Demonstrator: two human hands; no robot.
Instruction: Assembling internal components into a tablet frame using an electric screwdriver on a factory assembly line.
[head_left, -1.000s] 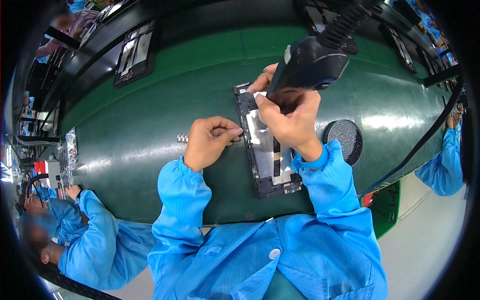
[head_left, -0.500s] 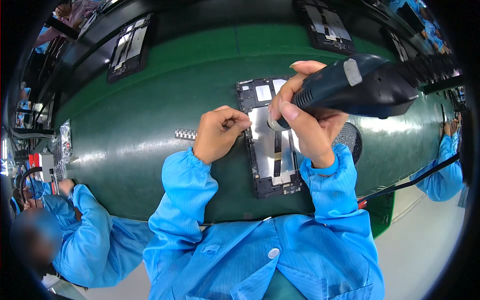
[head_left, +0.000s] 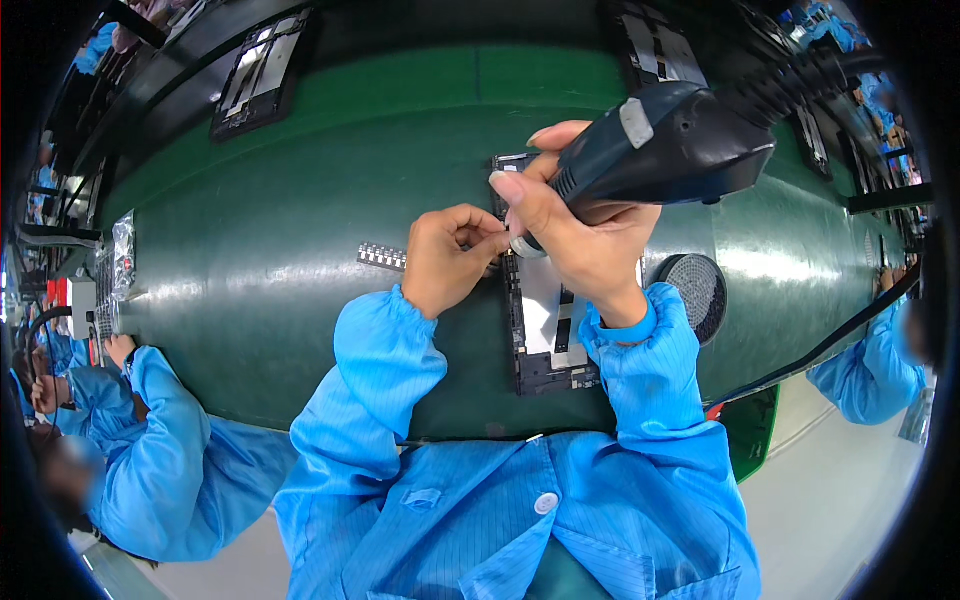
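Tablet frame (head_left: 540, 312) near dish (head_left: 717, 318) of grey bits (head_left: 690, 283); right hand (head_left: 592, 238) grips tool (head_left: 665, 152), left hand (head_left: 448, 257) pinched, hold unclear.

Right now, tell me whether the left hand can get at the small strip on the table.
Probably yes: the small strip lies beside the left hand, mostly uncovered, though that hand is pinched closed by the flat device.

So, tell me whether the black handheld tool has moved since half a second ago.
Yes: the black handheld tool has shifted left, judged against the round black dish on the green table.
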